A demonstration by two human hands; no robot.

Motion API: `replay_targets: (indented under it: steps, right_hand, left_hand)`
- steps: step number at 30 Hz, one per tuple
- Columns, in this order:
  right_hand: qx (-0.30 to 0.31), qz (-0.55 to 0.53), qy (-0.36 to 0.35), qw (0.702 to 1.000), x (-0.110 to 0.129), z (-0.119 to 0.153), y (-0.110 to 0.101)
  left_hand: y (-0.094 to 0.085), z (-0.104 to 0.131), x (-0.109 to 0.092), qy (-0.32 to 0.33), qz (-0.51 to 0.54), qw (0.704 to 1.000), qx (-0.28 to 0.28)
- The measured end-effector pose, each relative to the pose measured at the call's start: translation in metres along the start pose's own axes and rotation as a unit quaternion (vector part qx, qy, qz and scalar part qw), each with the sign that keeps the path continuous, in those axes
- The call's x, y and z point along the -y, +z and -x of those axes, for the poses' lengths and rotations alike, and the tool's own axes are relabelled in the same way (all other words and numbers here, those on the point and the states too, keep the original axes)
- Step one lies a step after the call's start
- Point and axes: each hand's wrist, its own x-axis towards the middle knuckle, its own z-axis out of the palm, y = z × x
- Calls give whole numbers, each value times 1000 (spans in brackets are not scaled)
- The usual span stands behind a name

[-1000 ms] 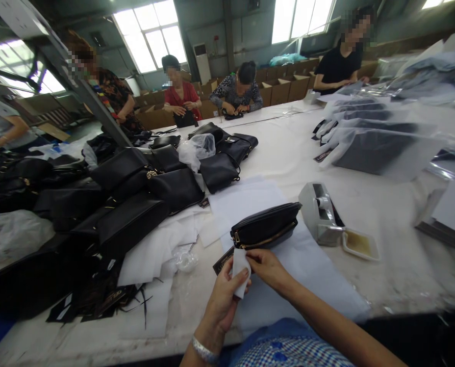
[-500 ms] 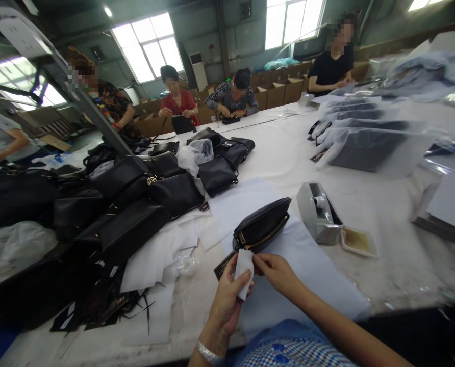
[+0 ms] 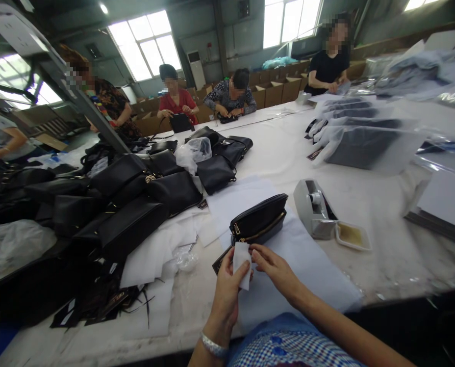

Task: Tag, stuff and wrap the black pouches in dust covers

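A folded strip of white paper [image 3: 242, 261] is pinched in my left hand [image 3: 225, 288], thumb across its front. My right hand [image 3: 275, 270] is at the strip's right edge, thumb and forefinger slightly apart; whether they touch the paper is hard to see. Just beyond both hands a small black zip bag [image 3: 260, 219] with gold zips lies on large white sheets [image 3: 307, 270]. A black tag [image 3: 220, 261] shows beside my left fingers, partly hidden by them. Whatever is behind the strip is out of sight.
Black bags [image 3: 131, 219] are heaped on the left, with loose tags [image 3: 97, 300] and white papers [image 3: 154, 257]. To the right are a tape dispenser [image 3: 314, 209], a shallow dish [image 3: 353, 235] and wrapped bags [image 3: 361, 142]. Several co-workers stand or sit around the table.
My right finger and thumb have parted a little at the paper's edge. My left hand keeps the strip, now more upright. The view has shifted slightly.
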Motion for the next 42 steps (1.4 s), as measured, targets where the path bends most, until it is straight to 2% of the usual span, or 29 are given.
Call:
replay_targets:
  steps: [2,6,10,13,17,22,25,27,28,30,31,33,34,35,36,38,40,42]
  right_hand:
    - [-15,11,11,1000,-7,16,-4]
    - [62,4,39,997,-17,31,2]
    - [93,-8,54,994,-25,25,10]
    - [77,-9,45,996,-28,20,9]
    - [67,-1,37,997,-27,19,5]
    - [70,22,36,997,-29,17,9]
    - [87,100,-4,991,-24,16,4]
    - [100,176,-59,977,-15,16,-13]
    - [79,217,-91,969,-8,17,-26]
    - [-45,304,-154,939,6,16,-64]
    - [-140,345,-176,911,13,15,-86]
    - [-310,415,-203,831,21,9,-134]
    - [-363,434,-199,800,22,3,-156]
    - [-391,439,-184,788,22,-3,-176]
    - [-401,428,-152,795,19,-11,-193]
    - [-390,385,-80,832,12,-27,-215]
    - [-371,345,-39,862,5,-39,-223]
    - [-368,324,-40,871,2,-44,-220]
  left_hand:
    - [2,1,0,11,1,1000,9]
    - [5,1,2,37,-28,999,9]
    - [6,1,3,13,-26,1000,9]
    - [6,5,2,-10,-29,1000,8]
    - [-2,19,3,-9,-10,999,31]
    - [-18,30,12,4,-62,998,-20]
    - [-21,28,16,9,-78,996,-38]
    - [-21,25,17,-4,-71,996,-50]
    - [-21,23,17,-9,-68,996,-59]
    - [-23,20,19,-13,-69,995,-77]
    - [-25,17,20,-14,-70,994,-85]
    - [-28,13,25,-17,-68,993,-94]
    - [-30,12,28,-18,-63,994,-92]
    - [-32,10,32,-17,-58,994,-91]
    - [-33,8,35,-17,-54,994,-89]
    - [-34,5,40,-16,-50,995,-87]
    - [-34,4,41,-17,-52,995,-88]
    - [-32,4,40,-13,-55,994,-92]
